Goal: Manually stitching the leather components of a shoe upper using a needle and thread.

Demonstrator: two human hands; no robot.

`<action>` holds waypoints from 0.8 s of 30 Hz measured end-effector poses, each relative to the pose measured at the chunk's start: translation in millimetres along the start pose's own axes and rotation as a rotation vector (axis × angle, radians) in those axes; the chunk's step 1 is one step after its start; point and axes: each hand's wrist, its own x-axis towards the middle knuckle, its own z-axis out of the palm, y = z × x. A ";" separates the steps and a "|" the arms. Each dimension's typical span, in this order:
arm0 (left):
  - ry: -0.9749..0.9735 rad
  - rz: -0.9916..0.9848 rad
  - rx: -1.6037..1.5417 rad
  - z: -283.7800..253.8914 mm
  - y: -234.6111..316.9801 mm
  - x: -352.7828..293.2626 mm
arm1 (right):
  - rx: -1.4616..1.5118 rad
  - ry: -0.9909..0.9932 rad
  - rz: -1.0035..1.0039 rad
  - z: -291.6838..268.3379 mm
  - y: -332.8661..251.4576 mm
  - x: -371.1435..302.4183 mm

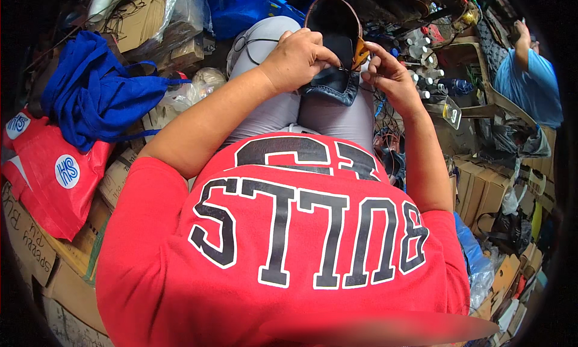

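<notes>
A dark shoe point(338, 95) with a brown edge rests on my lap between my thighs, its hollow inside facing up. My left hand point(301, 59) is over its left side, fingers closed in a pinch on a black thread point(241, 45) that loops out over my left knee. What else its fingertips hold is too small to tell. At the shoe's right side, my right hand point(392, 77) has bent fingers against the edge, the index finger touching an orange-brown piece point(360, 52) there. Whether that piece belongs to the shoe I cannot tell.
To my left lie a blue cloth bag point(99, 91) and a red bag point(57, 181) above cardboard boxes point(72, 293). Several small white-capped bottles point(419, 50) stand beyond my right hand. More boxes point(481, 190) are stacked at right. A person in blue point(530, 76) is at the far right.
</notes>
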 end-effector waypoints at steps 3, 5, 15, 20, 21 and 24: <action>-0.008 0.003 0.005 -0.6 0.1 0.5 | -0.009 -0.019 0.018 -2.8 -0.1 -1.0; -0.008 -0.003 -0.014 -0.3 -0.2 0.3 | -0.002 -0.019 0.020 -2.4 0.1 -1.2; -0.001 -0.005 -0.042 0.4 -1.1 0.5 | -0.025 -0.049 -0.011 -5.4 2.9 -0.4; -0.022 -0.015 -0.001 2.7 2.1 0.4 | -0.051 -0.031 -0.031 -3.9 4.6 -0.2; -0.022 -0.015 0.000 3.6 1.9 0.8 | -0.076 -0.029 -0.043 -3.4 4.8 0.0; -0.080 -0.060 -0.033 3.2 -0.3 1.3 | -0.200 0.043 -0.052 5.4 3.1 -0.9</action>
